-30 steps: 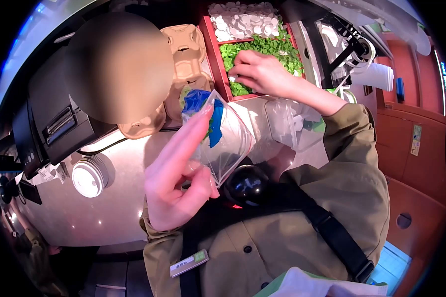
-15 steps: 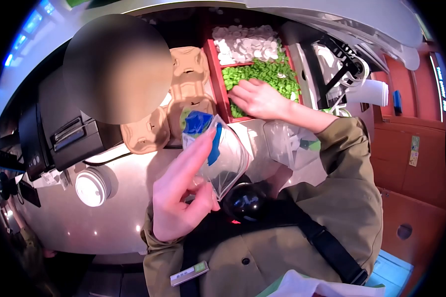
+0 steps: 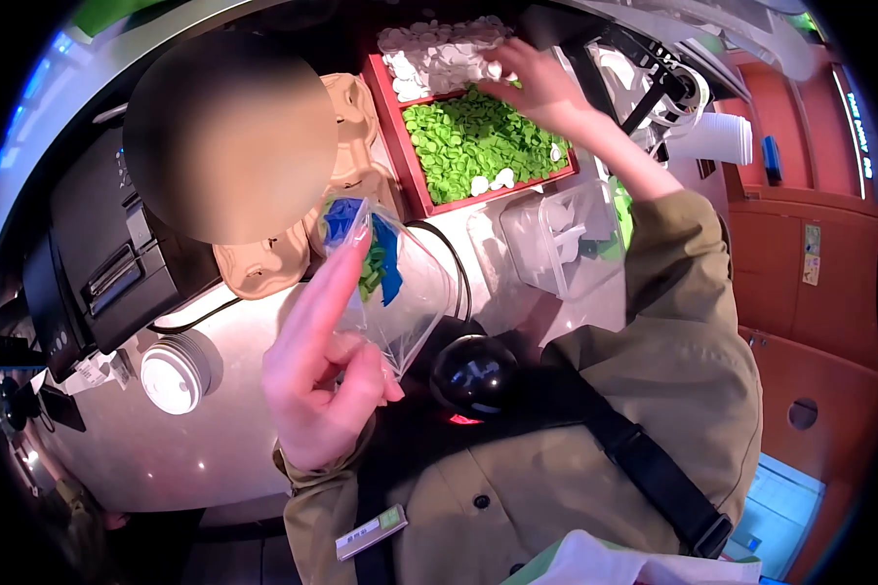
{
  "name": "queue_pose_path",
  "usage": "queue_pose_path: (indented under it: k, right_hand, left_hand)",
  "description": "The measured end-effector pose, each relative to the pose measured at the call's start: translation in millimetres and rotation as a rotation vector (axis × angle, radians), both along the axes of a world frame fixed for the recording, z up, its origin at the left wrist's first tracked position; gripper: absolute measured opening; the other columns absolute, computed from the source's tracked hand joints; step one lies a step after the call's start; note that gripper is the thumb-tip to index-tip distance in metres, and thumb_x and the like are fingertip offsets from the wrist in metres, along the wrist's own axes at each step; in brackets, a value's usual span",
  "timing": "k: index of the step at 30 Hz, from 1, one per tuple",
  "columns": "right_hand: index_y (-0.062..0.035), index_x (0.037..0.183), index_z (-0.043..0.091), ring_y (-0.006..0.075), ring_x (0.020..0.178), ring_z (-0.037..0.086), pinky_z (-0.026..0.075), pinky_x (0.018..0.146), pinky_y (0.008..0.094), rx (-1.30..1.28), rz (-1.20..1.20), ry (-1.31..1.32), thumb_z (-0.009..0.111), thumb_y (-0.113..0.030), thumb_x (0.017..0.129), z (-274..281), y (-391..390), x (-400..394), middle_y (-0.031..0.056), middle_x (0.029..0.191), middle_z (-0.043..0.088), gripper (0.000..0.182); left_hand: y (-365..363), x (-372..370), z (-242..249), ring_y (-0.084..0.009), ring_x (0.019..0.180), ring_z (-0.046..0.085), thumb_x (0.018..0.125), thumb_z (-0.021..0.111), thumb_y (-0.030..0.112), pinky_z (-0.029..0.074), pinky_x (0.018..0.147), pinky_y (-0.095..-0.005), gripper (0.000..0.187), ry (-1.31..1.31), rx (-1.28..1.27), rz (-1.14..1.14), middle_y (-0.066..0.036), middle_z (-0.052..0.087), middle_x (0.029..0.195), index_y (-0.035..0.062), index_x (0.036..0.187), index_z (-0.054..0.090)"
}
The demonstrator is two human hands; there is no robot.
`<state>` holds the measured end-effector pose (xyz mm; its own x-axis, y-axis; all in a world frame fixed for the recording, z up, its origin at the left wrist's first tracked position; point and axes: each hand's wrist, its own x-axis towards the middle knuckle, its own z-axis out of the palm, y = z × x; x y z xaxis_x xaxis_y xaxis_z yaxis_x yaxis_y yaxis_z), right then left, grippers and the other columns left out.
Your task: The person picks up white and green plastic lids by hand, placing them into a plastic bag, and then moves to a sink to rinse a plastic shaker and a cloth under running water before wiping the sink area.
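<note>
My left hand (image 3: 317, 380) grips a clear plastic bag (image 3: 415, 302), its index finger stretched along the bag's side. Blue pieces (image 3: 388, 268) and green pieces (image 3: 369, 278) show through the plastic. My right hand (image 3: 541, 88) is over the far part of a red divided box (image 3: 410, 180), fingers apart at the edge of the white pieces (image 3: 434, 58); I see nothing held in it. Small green pieces (image 3: 478, 146) fill the nearer compartment, with a few white ones lying among them.
Molded cardboard cup carriers (image 3: 263, 263) lie left of the red box. A clear plastic container (image 3: 556, 244) stands in front of it. Stacked white lids (image 3: 173, 375) and a black machine (image 3: 117, 253) are at the left. A shiny black ball-shaped object (image 3: 473, 372) is near my chest.
My right hand has moved away from the green pieces to the white ones at the back. Green pieces now show in the bag beside my left finger. The view has shifted slightly.
</note>
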<state>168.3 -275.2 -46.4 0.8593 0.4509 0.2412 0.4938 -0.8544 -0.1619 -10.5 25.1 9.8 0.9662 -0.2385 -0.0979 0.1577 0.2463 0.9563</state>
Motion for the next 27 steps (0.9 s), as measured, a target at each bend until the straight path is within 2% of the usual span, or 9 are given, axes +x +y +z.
queue_pose_path:
  k: [2, 4, 6, 15, 18, 22, 25, 27]
  right_hand:
    - [-0.0041, 0.095, 0.058, 0.0262, 0.075, 0.059, 0.049, 0.067, 0.0343, -0.014, 0.279, 0.095, 0.061, -0.013, 0.079, 9.2, -1.9, -28.4, 0.0102, 0.090, 0.056, 0.019]
    - [-0.0037, 0.091, 0.057, 0.0279, 0.077, 0.057, 0.048, 0.068, 0.0343, -0.007, 0.360, 0.343, 0.061, -0.012, 0.079, 11.5, -4.5, -52.9, 0.0089, 0.086, 0.055, 0.015]
    - [-0.0023, 0.086, 0.055, 0.0286, 0.075, 0.056, 0.046, 0.066, 0.0356, -0.031, 0.308, 0.515, 0.061, -0.011, 0.078, 16.9, -4.5, -67.6, 0.0095, 0.084, 0.054, 0.013]
    - [-0.0021, 0.078, 0.051, 0.0291, 0.071, 0.054, 0.042, 0.062, 0.0364, -0.066, 0.214, 0.705, 0.063, -0.012, 0.072, 10.0, -16.8, -58.1, 0.0105, 0.075, 0.052, 0.017]
    - [-0.0024, 0.077, 0.050, 0.0288, 0.070, 0.054, 0.042, 0.062, 0.0370, -0.102, 0.158, 0.671, 0.064, -0.012, 0.071, 14.1, -6.9, -61.6, 0.0104, 0.075, 0.052, 0.017]
    - [-0.0027, 0.075, 0.051, 0.0278, 0.071, 0.053, 0.042, 0.062, 0.0361, -0.182, 0.201, 0.616, 0.066, -0.013, 0.070, 10.4, -7.2, -66.2, 0.0095, 0.075, 0.053, 0.019]
    - [-0.0028, 0.068, 0.048, 0.0273, 0.066, 0.051, 0.041, 0.060, 0.0359, -0.022, 0.239, 0.694, 0.064, -0.015, 0.071, 16.9, -15.6, -59.7, 0.0094, 0.069, 0.049, 0.020]
    - [-0.0025, 0.069, 0.050, 0.0162, 0.061, 0.046, 0.039, 0.059, 0.0304, 0.034, 0.113, 0.826, 0.063, -0.017, 0.076, 27.2, -22.3, -46.7, 0.0045, 0.064, 0.048, 0.020]
  left_hand:
    - [1.3, -0.5, 1.1, -0.0077, 0.055, 0.056, 0.065, 0.041, -0.015, 0.045, 0.049, -0.0179, 0.061, -0.005, 0.029, -0.012, -0.020, 0.041, 0.130, -0.0047, 0.125, 0.042]
    - [-0.1, 0.6, 5.1, -0.0077, 0.055, 0.056, 0.065, 0.041, -0.015, 0.045, 0.049, -0.0179, 0.061, 0.020, 0.054, -0.022, -0.020, 0.041, 0.130, -0.0047, 0.125, 0.042]
    - [-1.6, 0.9, 5.4, -0.0078, 0.056, 0.056, 0.065, 0.041, -0.015, 0.045, 0.049, -0.0180, 0.061, 0.037, 0.058, -0.029, -0.019, 0.040, 0.131, -0.0047, 0.125, 0.042]
    - [-3.4, 1.2, 1.2, -0.0090, 0.058, 0.058, 0.067, 0.041, -0.014, 0.046, 0.048, -0.0189, 0.059, 0.028, 0.016, -0.072, -0.019, 0.040, 0.131, -0.0046, 0.125, 0.042]
    - [-4.2, 0.9, -2.4, -0.0093, 0.059, 0.059, 0.067, 0.041, -0.014, 0.046, 0.048, -0.0190, 0.059, -0.046, 0.011, -0.051, -0.020, 0.040, 0.130, -0.0048, 0.125, 0.042]
    - [-4.0, 1.0, -2.4, -0.0095, 0.058, 0.059, 0.067, 0.041, -0.014, 0.046, 0.048, -0.0189, 0.059, -0.067, 0.013, -0.042, -0.020, 0.041, 0.130, -0.0052, 0.125, 0.042]
    - [-3.3, 0.9, -2.5, -0.0096, 0.057, 0.059, 0.067, 0.040, -0.014, 0.046, 0.048, -0.0188, 0.059, -0.063, 0.011, -0.041, -0.020, 0.041, 0.130, -0.0055, 0.125, 0.042]
    - [-2.9, 1.6, -3.0, -0.0095, 0.057, 0.058, 0.067, 0.040, -0.014, 0.046, 0.048, -0.0188, 0.059, -0.062, 0.009, -0.038, -0.020, 0.040, 0.130, -0.0054, 0.125, 0.042]
